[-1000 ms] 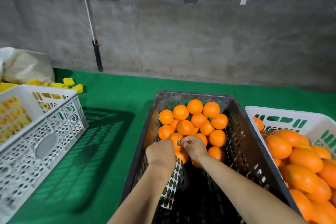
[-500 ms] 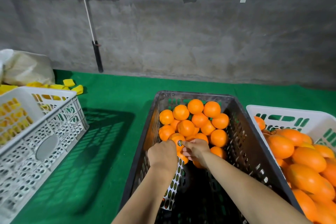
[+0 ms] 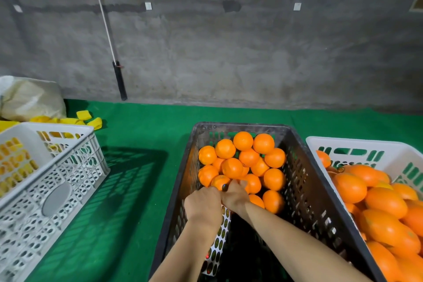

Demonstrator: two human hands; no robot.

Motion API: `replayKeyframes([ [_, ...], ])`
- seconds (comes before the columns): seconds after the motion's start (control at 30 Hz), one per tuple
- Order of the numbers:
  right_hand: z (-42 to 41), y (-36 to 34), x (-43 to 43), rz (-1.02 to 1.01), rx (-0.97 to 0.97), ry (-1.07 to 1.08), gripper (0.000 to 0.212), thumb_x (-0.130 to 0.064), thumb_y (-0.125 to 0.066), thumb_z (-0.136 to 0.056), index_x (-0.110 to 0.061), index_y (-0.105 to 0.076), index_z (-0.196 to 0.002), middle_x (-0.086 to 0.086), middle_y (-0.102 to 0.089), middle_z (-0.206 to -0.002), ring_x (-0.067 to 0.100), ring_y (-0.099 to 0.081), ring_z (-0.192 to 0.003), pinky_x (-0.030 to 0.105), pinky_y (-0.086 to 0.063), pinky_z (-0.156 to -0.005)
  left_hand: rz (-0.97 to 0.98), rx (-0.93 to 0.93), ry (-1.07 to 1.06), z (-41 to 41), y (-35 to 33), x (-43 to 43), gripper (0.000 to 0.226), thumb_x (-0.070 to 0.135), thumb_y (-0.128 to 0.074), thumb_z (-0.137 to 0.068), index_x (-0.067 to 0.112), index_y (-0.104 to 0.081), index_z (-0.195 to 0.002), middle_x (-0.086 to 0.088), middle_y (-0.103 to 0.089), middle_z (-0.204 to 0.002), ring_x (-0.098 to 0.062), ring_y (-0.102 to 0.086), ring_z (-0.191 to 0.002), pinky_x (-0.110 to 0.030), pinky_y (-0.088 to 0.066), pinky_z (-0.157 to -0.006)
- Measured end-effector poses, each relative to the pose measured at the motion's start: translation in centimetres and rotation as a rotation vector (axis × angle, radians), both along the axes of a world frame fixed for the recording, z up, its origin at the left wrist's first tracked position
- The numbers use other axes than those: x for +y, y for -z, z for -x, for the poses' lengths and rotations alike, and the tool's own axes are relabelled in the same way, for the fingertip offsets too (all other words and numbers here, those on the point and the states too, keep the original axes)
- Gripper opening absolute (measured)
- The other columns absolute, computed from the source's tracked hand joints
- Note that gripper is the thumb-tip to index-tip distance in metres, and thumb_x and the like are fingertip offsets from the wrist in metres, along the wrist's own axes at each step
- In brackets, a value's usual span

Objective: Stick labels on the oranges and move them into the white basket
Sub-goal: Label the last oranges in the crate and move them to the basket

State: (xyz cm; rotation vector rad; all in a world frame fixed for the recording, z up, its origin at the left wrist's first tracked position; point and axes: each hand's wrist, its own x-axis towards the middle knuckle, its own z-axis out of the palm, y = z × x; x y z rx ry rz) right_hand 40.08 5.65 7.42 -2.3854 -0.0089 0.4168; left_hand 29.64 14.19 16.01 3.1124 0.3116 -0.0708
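Observation:
Several loose oranges [image 3: 249,158] are heaped at the far end of a black crate [image 3: 240,126]. My left hand [image 3: 202,206] grips a white label sheet [image 3: 217,245] with dark round stickers, which hangs down inside the crate. My right hand [image 3: 235,197] lies against the left one, its curled fingers on the nearest orange [image 3: 218,182]. That orange bears a dark label [image 3: 225,187]. The right fingertips are hidden, so I cannot tell what they hold. On the right, a white basket [image 3: 366,144] is filled with oranges.
A second white basket [image 3: 52,127] stands at the left with yellow pieces inside. More yellow pieces [image 3: 84,117] and a pale sack [image 3: 29,98] lie behind it. Green matting [image 3: 142,167] covers the floor up to a grey concrete wall. A black-tipped pole [image 3: 120,80] leans on the wall.
A label now sits on the nearest orange. My right hand has drawn in tight against my left hand. The left hand still holds the sheet in the same place.

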Motion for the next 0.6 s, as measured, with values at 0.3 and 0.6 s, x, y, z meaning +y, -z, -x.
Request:
replayKeyframes([
  [0.3, 1.8, -4.1, -1.9, -0.365, 0.024, 0.271, 0.044, -0.055, -0.069, -0.067, -0.013, -0.057, -0.072, 0.008, -0.06, -0.07, 0.025, -0.06, -0.064, 0.035, -0.044, -0.059, 0.06, -0.058, 0.025, -0.5, -0.3, 0.4, 0.024, 0.012, -0.048, -0.097, 0.017, -0.052, -0.119, -0.003, -0.067, -0.112, -0.024, -0.067, -0.102, -0.031, -0.039, -0.066],
  [0.6, 4.0, -9.5, -8.5, -1.062, 0.15, 0.698, 0.065, -0.073, -0.053, -0.08, -0.009, -0.064, -0.082, 0.013, -0.066, -0.075, 0.023, -0.056, -0.055, 0.027, -0.04, -0.048, 0.188, -0.304, 0.108, 0.1, -1.0, -0.1, 0.014, 0.016, -0.042, -0.099, 0.021, -0.045, -0.112, 0.001, -0.065, -0.09, -0.024, -0.06, -0.072, -0.032, -0.032, -0.054],
])
